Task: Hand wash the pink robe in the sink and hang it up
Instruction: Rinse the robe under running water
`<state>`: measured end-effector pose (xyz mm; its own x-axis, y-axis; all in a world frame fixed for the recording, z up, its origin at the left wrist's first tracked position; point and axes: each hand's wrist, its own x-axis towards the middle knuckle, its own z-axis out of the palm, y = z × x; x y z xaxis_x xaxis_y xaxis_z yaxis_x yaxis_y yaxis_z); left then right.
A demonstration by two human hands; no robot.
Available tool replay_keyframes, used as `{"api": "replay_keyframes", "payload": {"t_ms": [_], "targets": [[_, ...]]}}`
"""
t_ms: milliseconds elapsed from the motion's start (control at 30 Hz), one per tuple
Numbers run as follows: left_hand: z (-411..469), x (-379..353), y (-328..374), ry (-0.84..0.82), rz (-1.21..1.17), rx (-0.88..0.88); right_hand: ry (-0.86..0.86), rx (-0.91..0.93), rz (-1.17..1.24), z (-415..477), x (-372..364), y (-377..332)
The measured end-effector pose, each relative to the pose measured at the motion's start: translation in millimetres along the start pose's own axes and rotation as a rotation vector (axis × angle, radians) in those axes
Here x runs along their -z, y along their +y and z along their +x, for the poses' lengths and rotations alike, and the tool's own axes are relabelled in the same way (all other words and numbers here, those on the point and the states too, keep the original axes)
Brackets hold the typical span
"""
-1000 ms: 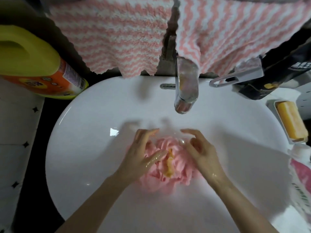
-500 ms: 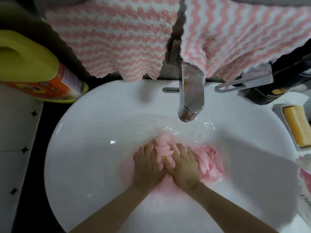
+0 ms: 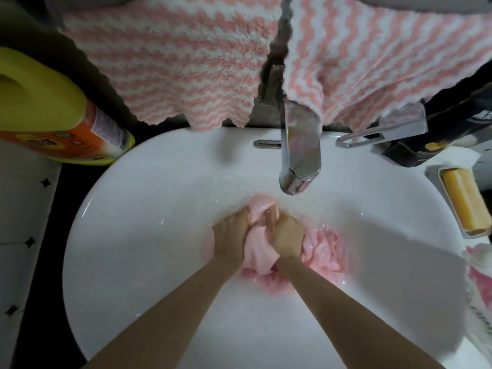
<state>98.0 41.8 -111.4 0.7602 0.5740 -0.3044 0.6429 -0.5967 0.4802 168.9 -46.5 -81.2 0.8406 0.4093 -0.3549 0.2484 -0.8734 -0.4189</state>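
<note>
The white sink (image 3: 149,235) fills most of the view, with both forearms reaching in from the near edge and rippled water lying around the fingers. Above and beyond the fingers hang two pink-and-white zigzag towels, the left towel (image 3: 170,65) and the right towel (image 3: 372,57). The right one's lower edge drapes over the base of the tap. Far left of the fingers a yellow detergent bottle (image 3: 48,113) with an orange label lies on its side against the sink's rim.

The pink robe (image 3: 327,249) sits soaked and bunched at the bottom of the sink, directly under and to the right of the fingers. A stretched fold of it runs between the two hands, and a rounded lump bulges out just past the fingertips. The chrome faucet (image 3: 300,150) juts out just beyond the fingers, its spout above that lump. Whether water is running from it is hard to tell. Its lever handle (image 3: 383,129) points right, towards a dark package (image 3: 436,139).

The left hand (image 3: 230,235) and the right hand (image 3: 288,238) sit close together with knuckles up. Each has its fingers curled tight into the robe's cloth, and they cover its middle.

Well right of the fingers a yellow soap bar (image 3: 466,201) lies in a soap dish (image 3: 439,172), with a pink-and-white bottle (image 3: 479,275) nearer. A slim overflow slot (image 3: 267,143) sits behind the faucet. Left of the sink is a pale tiled surface (image 3: 24,209) with small black stars.
</note>
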Motion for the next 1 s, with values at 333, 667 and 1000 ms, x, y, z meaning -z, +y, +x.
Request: {"api": "replay_keyframes", "payload": {"t_ms": [333, 667, 1000], "targets": [[-42.5, 78.2, 9.2, -0.053, -0.863, 0.025, -0.167, 0.031, 0.797, -64.3, 83.1, 32.3], [-85.9, -6.4, -26.9, 0.023, 0.224, -0.273, -0.075, 0.356, -0.251, -75.0, -3.0, 39.4], [-66.9, -31.1, -15.7, 0.316, 0.232, -0.327, 0.177, 0.477, -0.226, -41.2, -30.3, 41.9]]}}
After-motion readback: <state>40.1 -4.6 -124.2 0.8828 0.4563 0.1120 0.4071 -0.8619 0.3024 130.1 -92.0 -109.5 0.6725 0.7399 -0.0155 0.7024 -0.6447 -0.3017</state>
